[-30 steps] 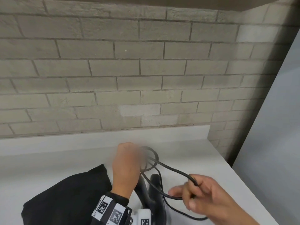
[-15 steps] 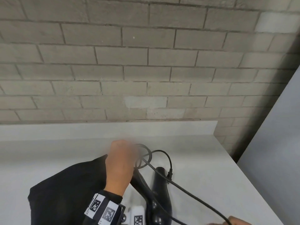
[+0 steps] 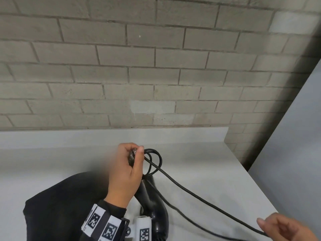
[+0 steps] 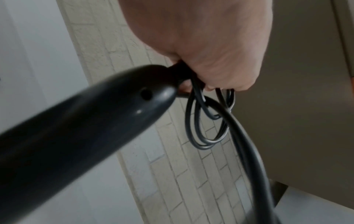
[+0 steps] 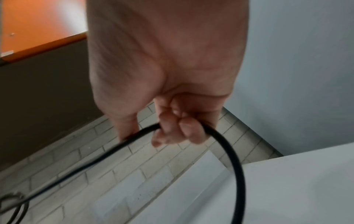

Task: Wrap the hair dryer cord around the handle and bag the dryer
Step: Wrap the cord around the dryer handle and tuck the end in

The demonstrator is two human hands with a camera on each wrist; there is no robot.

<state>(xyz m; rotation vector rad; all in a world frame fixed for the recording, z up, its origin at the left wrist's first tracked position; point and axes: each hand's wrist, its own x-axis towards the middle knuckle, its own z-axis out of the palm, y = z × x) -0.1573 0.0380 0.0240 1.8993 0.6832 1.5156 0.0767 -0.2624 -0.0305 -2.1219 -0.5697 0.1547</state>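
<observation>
The black hair dryer (image 3: pixel 152 202) lies on the white counter (image 3: pixel 208 171), its handle (image 4: pixel 80 124) pointing away from me. My left hand (image 3: pixel 128 164) grips the end of the handle together with a few small loops of black cord (image 3: pixel 156 159). From those loops the cord (image 3: pixel 199 197) stretches taut to the lower right, where my right hand (image 3: pixel 284 228) pinches it; in the right wrist view its curled fingers (image 5: pixel 184 128) hold the cord (image 5: pixel 226 145). A black cloth bag (image 3: pixel 64 202) lies at the left, under my left forearm.
A grey brick wall (image 3: pixel 156 66) rises behind the counter's low white backsplash (image 3: pixel 104 136). A pale panel (image 3: pixel 295 153) stands to the right, past the counter's right edge. Marker-tagged wrist bands sit on my left forearm.
My right hand has pulled the cord away from the dryer toward the lower right, drawing the loose loop into a taut line. My left hand has kept its grip at the handle end.
</observation>
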